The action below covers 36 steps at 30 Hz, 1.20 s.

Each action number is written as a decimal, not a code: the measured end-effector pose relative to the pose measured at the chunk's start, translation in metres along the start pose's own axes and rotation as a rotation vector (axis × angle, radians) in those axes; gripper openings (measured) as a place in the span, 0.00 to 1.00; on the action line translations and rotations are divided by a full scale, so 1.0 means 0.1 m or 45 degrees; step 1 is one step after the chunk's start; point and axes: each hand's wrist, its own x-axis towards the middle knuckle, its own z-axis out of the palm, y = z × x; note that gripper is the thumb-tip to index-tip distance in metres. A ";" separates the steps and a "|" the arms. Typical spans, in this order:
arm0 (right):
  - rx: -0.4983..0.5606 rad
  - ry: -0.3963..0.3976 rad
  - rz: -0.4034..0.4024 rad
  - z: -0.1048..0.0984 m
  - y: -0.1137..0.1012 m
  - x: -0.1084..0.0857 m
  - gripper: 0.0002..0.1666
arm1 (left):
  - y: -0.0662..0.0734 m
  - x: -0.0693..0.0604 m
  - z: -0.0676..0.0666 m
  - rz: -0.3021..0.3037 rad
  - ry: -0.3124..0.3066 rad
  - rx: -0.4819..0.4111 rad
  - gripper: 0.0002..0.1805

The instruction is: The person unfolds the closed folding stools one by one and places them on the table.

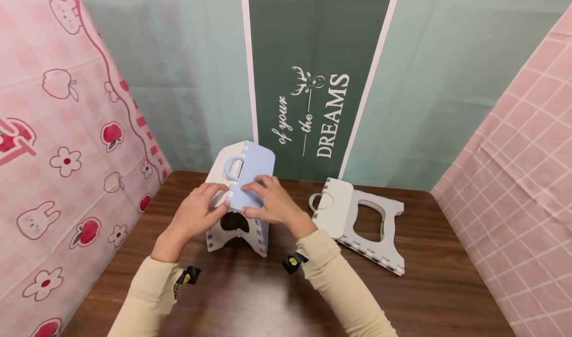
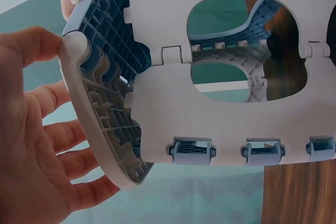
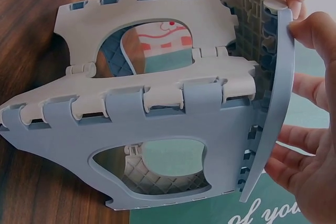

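A folding step stool (image 1: 254,166), half white and half light blue, stands on its legs at the table's left-centre. A blue loop handle (image 1: 232,167) rises at the middle fold of its seat. My left hand (image 1: 196,210) rests on the white half, with spread fingers on top and the thumb at the near edge by the fold. On the blue half lies my right hand (image 1: 274,200), its thumb also at the near edge. Both wrist views show the fingers against the seat's upper face, and the hinged leg panels (image 2: 231,124) spread out beneath the seat.
A second, white folding stool (image 1: 332,208) lies folded on the brown wooden table (image 1: 250,297) to the right, its leg panel with the cutout facing up. Patterned pink cloths hang left and right; a green cloth (image 1: 187,79) with lettering hangs behind.
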 end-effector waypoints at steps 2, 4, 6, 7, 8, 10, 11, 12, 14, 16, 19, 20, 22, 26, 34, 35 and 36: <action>-0.011 0.005 -0.010 0.00 0.00 0.00 0.29 | -0.01 0.00 0.00 0.005 -0.005 0.011 0.18; -0.020 0.008 -0.020 0.01 0.01 0.01 0.29 | -0.01 0.01 0.00 0.009 -0.009 0.017 0.18; -0.029 0.009 -0.027 0.00 0.01 0.01 0.29 | -0.01 0.01 -0.01 0.012 -0.012 0.018 0.18; -0.032 0.008 -0.028 0.00 0.01 0.01 0.29 | -0.01 0.01 0.00 0.015 -0.015 0.019 0.18; -0.036 0.006 -0.029 0.00 0.02 0.02 0.29 | -0.02 0.01 0.00 0.016 -0.018 0.019 0.18; -0.048 -0.002 -0.030 0.00 0.02 0.02 0.29 | -0.02 0.01 0.00 0.016 -0.025 0.021 0.18; -0.050 -0.005 -0.031 0.00 0.02 0.02 0.29 | -0.01 0.01 0.00 0.016 -0.028 0.024 0.18; -0.055 -0.008 -0.031 0.00 0.02 0.03 0.29 | -0.01 0.01 0.00 0.016 -0.031 0.029 0.18; -0.062 -0.015 -0.030 0.00 0.02 0.03 0.29 | -0.01 0.01 0.00 0.017 -0.032 0.040 0.18; -0.068 -0.022 -0.026 0.00 0.02 0.03 0.29 | 0.00 0.01 0.01 0.022 -0.026 0.053 0.18; -0.074 -0.035 -0.015 -0.01 0.01 0.02 0.29 | 0.00 0.01 0.02 0.039 -0.009 0.075 0.18; -0.076 -0.038 -0.012 -0.01 0.01 0.03 0.29 | 0.00 0.01 0.02 0.046 -0.001 0.086 0.18; -0.080 -0.044 -0.005 -0.01 0.01 0.03 0.29 | 0.00 0.02 0.03 0.056 0.011 0.105 0.18; -0.087 -0.051 -0.001 0.00 0.01 0.03 0.29 | 0.01 0.02 0.04 0.063 0.017 0.144 0.17; -0.146 -0.047 -0.002 0.02 0.01 0.03 0.30 | 0.01 0.02 0.07 0.102 0.020 0.219 0.18; -0.153 -0.048 -0.003 0.02 0.01 0.03 0.30 | 0.01 0.02 0.07 0.107 0.021 0.226 0.19; -0.159 -0.050 -0.004 0.02 0.01 0.03 0.30 | 0.01 0.02 0.08 0.115 0.025 0.233 0.19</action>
